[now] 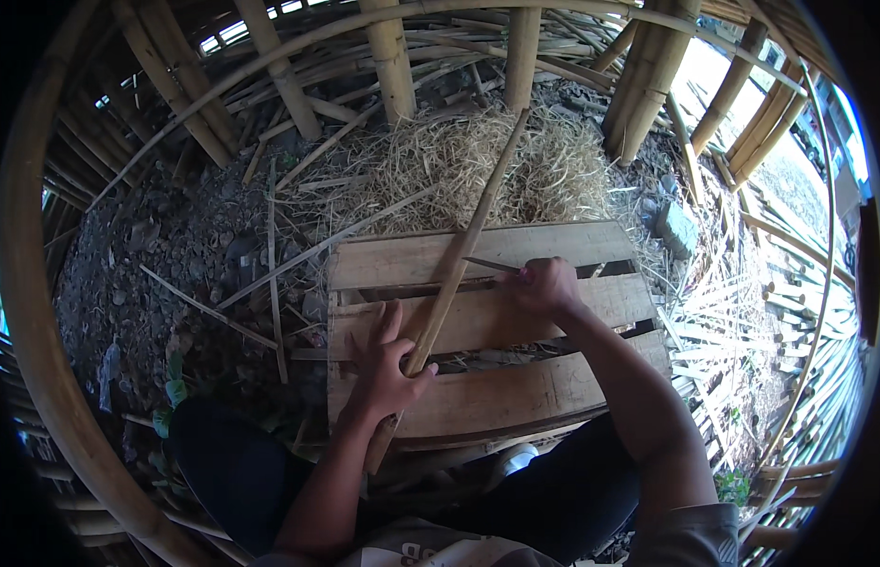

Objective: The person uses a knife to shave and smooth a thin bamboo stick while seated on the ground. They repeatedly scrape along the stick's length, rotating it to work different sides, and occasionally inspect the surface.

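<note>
A long bamboo stick (468, 238) slants across a low slatted wooden table (516, 397), its far end reaching up over a heap of shavings. My left hand (388, 373) is closed around the stick near its lower end, with one or more fingers raised off it. In my right hand (548, 286), closed in a fist, is a knife (492, 265); its dark narrow blade points left toward the stick. Whether the blade tip touches the stick I cannot tell. Most of the knife's handle is hidden by the fist.
A heap of thin bamboo shavings (478, 170) lies behind the table. Upright bamboo posts (391, 66) stand at the back. Loose bamboo strips lie on the dark ground at left. A grey block (677, 230) sits at right, near piled cut bamboo (799, 378). My legs flank the table's near edge.
</note>
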A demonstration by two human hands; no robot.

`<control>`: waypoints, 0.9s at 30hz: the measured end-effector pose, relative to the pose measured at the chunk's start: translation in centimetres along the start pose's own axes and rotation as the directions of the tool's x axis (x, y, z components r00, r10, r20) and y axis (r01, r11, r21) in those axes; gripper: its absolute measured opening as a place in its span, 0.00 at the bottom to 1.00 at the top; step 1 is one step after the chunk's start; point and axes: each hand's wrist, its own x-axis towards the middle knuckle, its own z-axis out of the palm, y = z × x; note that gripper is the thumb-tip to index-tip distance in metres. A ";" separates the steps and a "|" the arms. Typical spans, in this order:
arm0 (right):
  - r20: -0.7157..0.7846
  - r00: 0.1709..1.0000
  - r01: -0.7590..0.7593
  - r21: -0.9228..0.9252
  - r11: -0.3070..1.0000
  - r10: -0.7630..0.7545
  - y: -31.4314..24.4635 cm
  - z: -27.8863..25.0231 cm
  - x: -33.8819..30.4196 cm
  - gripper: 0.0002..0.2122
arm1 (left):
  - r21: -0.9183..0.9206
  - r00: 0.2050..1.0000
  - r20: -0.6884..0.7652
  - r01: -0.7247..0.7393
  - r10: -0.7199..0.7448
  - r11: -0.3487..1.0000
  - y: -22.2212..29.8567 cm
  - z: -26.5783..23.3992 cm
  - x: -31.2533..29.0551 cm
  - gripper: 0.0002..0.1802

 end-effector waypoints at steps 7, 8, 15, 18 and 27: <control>-0.176 0.979 -0.112 -0.066 0.992 0.099 3.3 -2.3 0.3 0.20 | -0.085 0.987 -0.016 -0.162 0.161 0.983 1.0 2.1 3.3 0.15; -0.188 0.975 -0.132 -0.077 0.988 0.115 4.3 -2.4 0.5 0.20 | -0.073 0.984 0.005 -0.176 0.177 0.982 1.1 2.4 4.1 0.15; -0.146 0.966 -0.229 -0.106 0.968 0.213 7.4 -1.8 3.5 0.18 | -0.119 0.970 0.104 -0.205 0.218 0.971 0.4 4.0 11.3 0.19; -0.086 0.973 -0.223 -0.133 0.966 0.213 6.9 -1.6 5.0 0.17 | -0.088 0.958 0.184 -0.208 0.221 0.974 -1.5 3.3 12.6 0.24; 0.119 0.993 0.006 -0.117 0.993 0.008 7.7 -2.5 5.3 0.19 | -0.138 0.916 0.387 -0.058 0.108 0.989 -0.6 0.3 16.0 0.33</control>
